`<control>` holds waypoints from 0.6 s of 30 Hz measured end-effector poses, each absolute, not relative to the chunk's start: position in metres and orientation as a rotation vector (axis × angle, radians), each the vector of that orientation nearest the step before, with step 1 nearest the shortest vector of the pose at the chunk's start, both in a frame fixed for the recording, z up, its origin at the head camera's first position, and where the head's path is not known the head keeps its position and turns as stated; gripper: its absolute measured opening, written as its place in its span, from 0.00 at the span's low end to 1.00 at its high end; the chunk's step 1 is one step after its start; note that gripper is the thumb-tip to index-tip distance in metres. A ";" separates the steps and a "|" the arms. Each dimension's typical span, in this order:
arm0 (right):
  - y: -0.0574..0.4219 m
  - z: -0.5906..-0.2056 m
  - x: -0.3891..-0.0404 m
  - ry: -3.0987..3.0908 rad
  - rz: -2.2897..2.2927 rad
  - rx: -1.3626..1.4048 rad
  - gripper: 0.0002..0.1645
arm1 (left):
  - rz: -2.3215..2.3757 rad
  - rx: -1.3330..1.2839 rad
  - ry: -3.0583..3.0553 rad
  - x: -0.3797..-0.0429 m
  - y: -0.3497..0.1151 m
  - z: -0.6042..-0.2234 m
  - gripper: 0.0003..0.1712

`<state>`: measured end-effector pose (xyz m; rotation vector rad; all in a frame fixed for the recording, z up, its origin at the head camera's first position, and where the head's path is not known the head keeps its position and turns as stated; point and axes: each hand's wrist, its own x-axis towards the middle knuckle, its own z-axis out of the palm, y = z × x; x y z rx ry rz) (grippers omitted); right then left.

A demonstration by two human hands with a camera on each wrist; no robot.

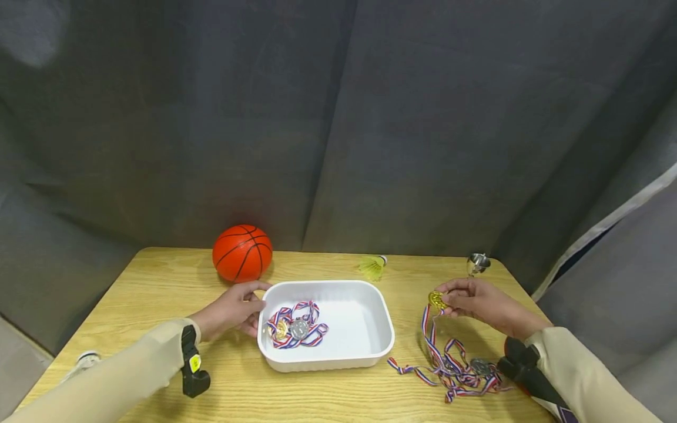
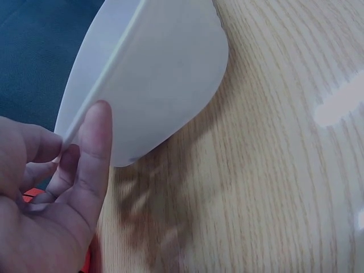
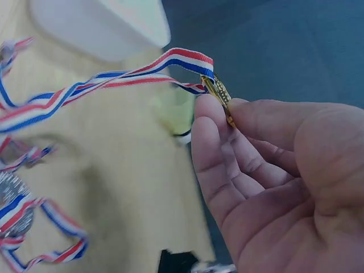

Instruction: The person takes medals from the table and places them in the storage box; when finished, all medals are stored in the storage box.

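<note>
My right hand (image 1: 476, 302) pinches a gold medal (image 1: 436, 300) by its edge between thumb and fingers, raised over the right side of the table. Its red, white and blue ribbon (image 3: 136, 73) trails down toward a tangle of ribbons (image 1: 449, 370) with a silver medal (image 1: 480, 366) among them. My left hand (image 1: 233, 308) holds the left rim of a white plastic tub (image 1: 344, 359), thumb against the outer wall in the left wrist view. Inside the tub, at its left end, lie a gold medal (image 1: 279, 330) and a silver medal (image 1: 298, 329) with their striped ribbons.
A red basketball (image 1: 242, 253) sits behind the tub at the left. Toward the back edge are a yellow shuttlecock (image 1: 373, 268) and, farther right, a small silver trophy cup (image 1: 478, 264). A white object (image 1: 87, 358) is partly hidden by the left sleeve. Dark curtains hang behind the table.
</note>
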<state>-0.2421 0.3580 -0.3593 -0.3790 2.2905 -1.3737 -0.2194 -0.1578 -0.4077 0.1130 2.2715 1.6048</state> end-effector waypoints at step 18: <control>0.333 -0.279 -0.242 2.397 -1.587 -0.414 0.23 | 1.612 0.126 2.258 -0.220 -0.158 -0.407 0.27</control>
